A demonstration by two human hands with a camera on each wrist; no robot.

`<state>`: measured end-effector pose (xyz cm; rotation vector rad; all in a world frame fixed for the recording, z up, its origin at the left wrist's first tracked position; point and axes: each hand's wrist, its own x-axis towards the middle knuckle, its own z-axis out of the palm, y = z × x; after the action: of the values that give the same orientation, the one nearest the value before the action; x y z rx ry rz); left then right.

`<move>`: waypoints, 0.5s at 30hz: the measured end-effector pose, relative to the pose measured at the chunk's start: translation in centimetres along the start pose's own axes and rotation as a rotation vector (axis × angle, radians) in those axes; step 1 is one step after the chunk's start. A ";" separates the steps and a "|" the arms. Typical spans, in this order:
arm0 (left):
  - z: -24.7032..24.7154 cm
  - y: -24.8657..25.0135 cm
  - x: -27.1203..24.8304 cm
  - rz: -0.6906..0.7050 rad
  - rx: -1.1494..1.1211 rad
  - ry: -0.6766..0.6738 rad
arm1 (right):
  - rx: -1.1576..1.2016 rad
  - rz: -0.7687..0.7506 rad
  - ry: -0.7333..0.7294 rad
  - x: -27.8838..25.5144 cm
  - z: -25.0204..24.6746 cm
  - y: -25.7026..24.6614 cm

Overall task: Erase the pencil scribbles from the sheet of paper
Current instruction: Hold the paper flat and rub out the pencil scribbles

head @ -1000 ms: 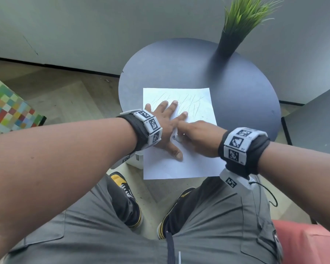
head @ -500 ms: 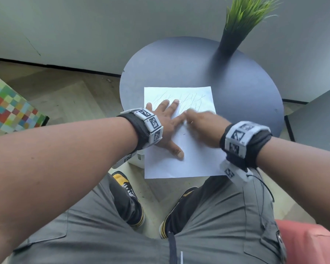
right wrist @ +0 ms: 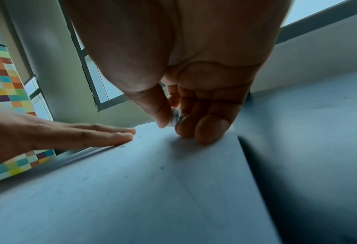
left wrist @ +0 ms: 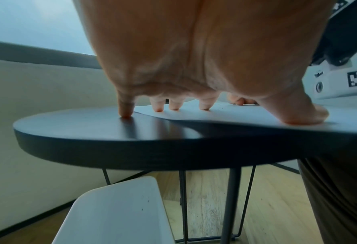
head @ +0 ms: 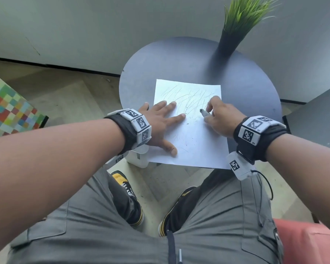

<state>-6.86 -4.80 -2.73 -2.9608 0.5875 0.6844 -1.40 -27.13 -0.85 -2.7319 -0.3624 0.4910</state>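
Note:
A white sheet of paper (head: 194, 141) lies on the round dark table (head: 179, 61), its near edge hanging over the table's rim. Pencil scribbles (head: 191, 100) cover its far half, with fainter marks lower down. My left hand (head: 160, 122) lies flat with fingers spread on the sheet's left side, the little finger on the table. My right hand (head: 217, 119) is at the sheet's right edge and pinches a small grey-white eraser (head: 203, 112) between thumb and fingers. In the right wrist view the eraser (right wrist: 175, 117) shows just above the paper (right wrist: 152, 189).
A tall dark vase with green grass (head: 234, 33) stands at the table's far right. A white object (left wrist: 119, 213) sits below the table's left rim. Another dark surface (head: 320, 119) is at the right, a colourful checkered block (head: 6, 111) at the left, and a wall behind.
My right hand has moved from the middle of the sheet, beside my left thumb, up and to the right edge, uncovering the eraser's tip. My left hand stays pressed on the paper.

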 end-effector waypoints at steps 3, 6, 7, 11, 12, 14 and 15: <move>-0.2 0.3 0.0 -0.012 -0.017 -0.018 | -0.076 -0.062 -0.057 -0.4 0.5 -0.9; -0.4 0.5 0.3 -0.033 -0.034 -0.038 | -0.139 -0.122 -0.112 -0.8 1.0 -1.5; -0.4 0.5 0.3 -0.038 -0.036 -0.042 | -0.119 -0.126 -0.114 -0.8 1.1 -1.5; -0.5 0.9 0.2 -0.056 -0.028 -0.049 | -0.042 -0.109 -0.098 -0.8 0.9 -1.0; -0.6 1.1 0.2 -0.061 -0.028 -0.053 | -0.056 -0.122 -0.083 -0.9 0.9 -1.0; -0.7 1.3 0.3 -0.071 -0.032 -0.062 | -0.084 -0.179 -0.044 -1.4 1.2 -1.4; -0.7 1.3 0.3 -0.073 -0.033 -0.065 | -0.116 -0.230 -0.033 -1.7 1.5 -1.8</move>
<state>-6.83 -6.16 -2.17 -2.9600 0.4651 0.7879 -3.87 -25.66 -0.99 -2.7471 -0.7246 0.4658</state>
